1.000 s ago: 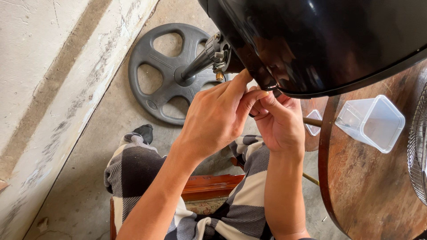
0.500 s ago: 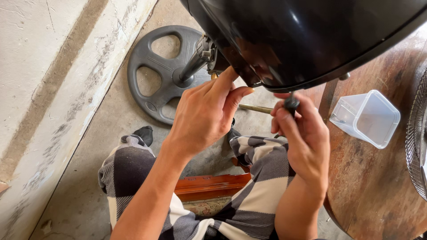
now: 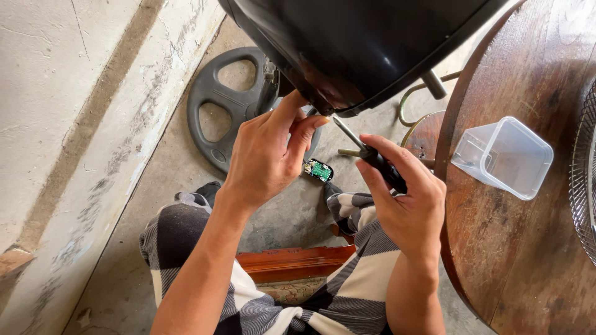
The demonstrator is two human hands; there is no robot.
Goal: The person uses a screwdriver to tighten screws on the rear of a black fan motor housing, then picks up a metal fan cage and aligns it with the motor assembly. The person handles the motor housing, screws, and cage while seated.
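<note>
A large glossy black housing (image 3: pixel 366 43) fills the top of the head view. My left hand (image 3: pixel 267 155) reaches up to its lower rim, fingertips pinched at the edge. My right hand (image 3: pixel 403 195) grips a black-handled screwdriver (image 3: pixel 366 152), whose metal tip points up at the same rim next to my left fingers. Below my hands, a small green circuit board (image 3: pixel 318 170) lies on the concrete floor.
A round dark fan base (image 3: pixel 226 102) lies on the floor beside a concrete wall (image 3: pixel 74 124). A brown round wooden table (image 3: pixel 528 248) at right carries a clear plastic container (image 3: pixel 506 156) and a wire grille (image 3: pixel 583 180). My checked trousers and a wooden stool edge (image 3: pixel 292 260) are below.
My right hand pulled back to the right and now brings the screwdriver tip up to the housing rim. My left hand stays at the rim. The view shifted, showing the circuit board on the floor.
</note>
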